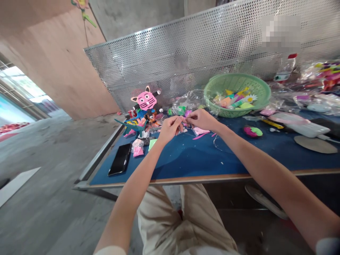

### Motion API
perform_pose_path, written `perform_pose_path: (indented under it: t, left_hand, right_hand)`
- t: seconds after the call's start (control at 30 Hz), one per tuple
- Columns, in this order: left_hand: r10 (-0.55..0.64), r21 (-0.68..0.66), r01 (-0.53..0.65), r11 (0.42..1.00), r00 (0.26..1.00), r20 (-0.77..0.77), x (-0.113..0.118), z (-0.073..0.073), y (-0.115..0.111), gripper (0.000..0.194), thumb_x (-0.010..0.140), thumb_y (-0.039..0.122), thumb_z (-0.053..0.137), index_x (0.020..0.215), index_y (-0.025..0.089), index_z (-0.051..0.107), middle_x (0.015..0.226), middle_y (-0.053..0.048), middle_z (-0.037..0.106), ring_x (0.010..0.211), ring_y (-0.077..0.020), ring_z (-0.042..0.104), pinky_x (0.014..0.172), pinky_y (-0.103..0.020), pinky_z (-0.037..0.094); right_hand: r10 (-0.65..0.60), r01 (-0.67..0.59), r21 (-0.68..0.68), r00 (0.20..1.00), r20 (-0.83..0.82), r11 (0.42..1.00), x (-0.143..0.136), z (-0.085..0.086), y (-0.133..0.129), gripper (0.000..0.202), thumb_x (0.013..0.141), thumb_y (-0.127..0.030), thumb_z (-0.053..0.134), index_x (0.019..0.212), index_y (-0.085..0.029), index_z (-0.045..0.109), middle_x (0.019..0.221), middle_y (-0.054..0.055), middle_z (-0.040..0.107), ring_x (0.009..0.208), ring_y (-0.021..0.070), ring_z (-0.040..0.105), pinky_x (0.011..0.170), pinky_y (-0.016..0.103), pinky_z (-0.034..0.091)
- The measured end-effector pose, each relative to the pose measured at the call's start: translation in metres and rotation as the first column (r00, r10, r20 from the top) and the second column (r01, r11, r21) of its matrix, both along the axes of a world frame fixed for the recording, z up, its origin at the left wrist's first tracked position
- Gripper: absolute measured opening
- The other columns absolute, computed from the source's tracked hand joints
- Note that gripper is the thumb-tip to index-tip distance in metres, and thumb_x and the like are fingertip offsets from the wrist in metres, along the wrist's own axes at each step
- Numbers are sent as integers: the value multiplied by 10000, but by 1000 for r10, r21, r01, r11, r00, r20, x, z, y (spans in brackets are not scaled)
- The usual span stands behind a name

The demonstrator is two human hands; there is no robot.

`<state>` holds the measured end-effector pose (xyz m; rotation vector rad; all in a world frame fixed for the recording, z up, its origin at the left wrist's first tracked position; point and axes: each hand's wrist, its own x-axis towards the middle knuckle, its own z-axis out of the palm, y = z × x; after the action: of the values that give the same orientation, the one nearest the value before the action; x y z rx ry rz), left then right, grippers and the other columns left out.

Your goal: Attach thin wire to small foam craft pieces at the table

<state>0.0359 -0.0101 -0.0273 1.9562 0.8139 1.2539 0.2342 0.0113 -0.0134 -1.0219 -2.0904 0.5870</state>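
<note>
Over the middle of the blue table, my left hand and my right hand meet with fingertips pinched together. What they hold between them is too small to make out. Pink clay-like strips lie on the table just below my right hand. Left of my hands stands a pink cat-faced figure among other colourful small figures. A clear bag of pink material and a light green piece lie close to my left wrist.
A black phone lies at the left front. Behind my right hand is a green basket of colourful pieces. Rightward are a purple-and-green lump, a yellow cutter and a bottle. A perforated metal panel borders the back.
</note>
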Motion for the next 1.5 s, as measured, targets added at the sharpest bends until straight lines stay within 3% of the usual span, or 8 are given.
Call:
perform_pose_path:
  t: [0.47,0.8,1.0,1.13,1.23,1.3,1.4,1.5]
  left_hand:
    - [-112,99,140,985,962,-247,-6,0,-9,451,1012,497,471,880,147,723,592,-6,681,404,-62,482,460,-190,366]
    - [-133,119,216,969,865,-483,-12,-1,-1,374,1022,386,455,890,158,721,719,-25,761,433,-61,527,521,-185,417]
    - [-139,88,218,972,835,-533,-18,-12,14,338,1013,357,454,929,188,734,833,-26,787,461,-75,598,596,-206,470]
    - [76,238,79,968,814,-576,-23,-12,16,332,977,444,527,916,231,774,702,-9,748,506,-119,627,585,-224,425]
    - [338,469,-83,880,802,-493,-29,-3,10,338,919,509,610,848,228,784,563,-14,662,549,-157,610,590,-257,387]
    - [444,555,-215,804,838,-318,-32,5,7,360,938,499,584,807,211,757,669,-42,700,630,-167,617,656,-280,417]
    - [466,609,-284,741,870,-160,-29,13,2,311,949,473,581,906,206,734,924,-77,743,894,-207,640,871,-333,443]
    - [429,617,-191,764,864,-263,-19,11,0,309,918,483,637,1064,222,717,1081,-72,734,1098,-240,603,1021,-389,373]
  right_hand:
    - [-25,38,85,989,-143,996,7,1,-1,318,897,-409,631,688,-188,722,622,20,664,566,117,535,606,307,409]
    - [-62,82,87,976,-208,993,13,3,2,339,882,-457,640,691,-191,727,656,33,682,563,120,531,576,298,415]
    - [-82,97,54,969,-235,994,15,5,0,342,860,-502,668,749,-189,750,616,22,651,537,116,513,534,286,388]
    - [-126,151,102,968,-219,983,16,4,-1,360,873,-516,650,750,-192,749,582,8,623,529,118,498,538,287,376]
    - [-121,154,168,974,-191,974,17,4,-1,332,890,-490,634,783,-200,758,674,24,687,594,135,541,601,301,412]
    - [-98,128,199,983,-155,972,17,4,-2,306,901,-458,622,800,-208,765,740,35,719,648,150,571,652,315,431]
    - [-55,79,232,993,-108,970,15,4,-4,278,902,-424,617,794,-218,769,775,41,729,698,168,594,699,331,437]
    - [-25,44,257,997,-77,965,11,6,-9,249,903,-403,614,821,-227,771,768,37,721,710,173,590,723,337,440]
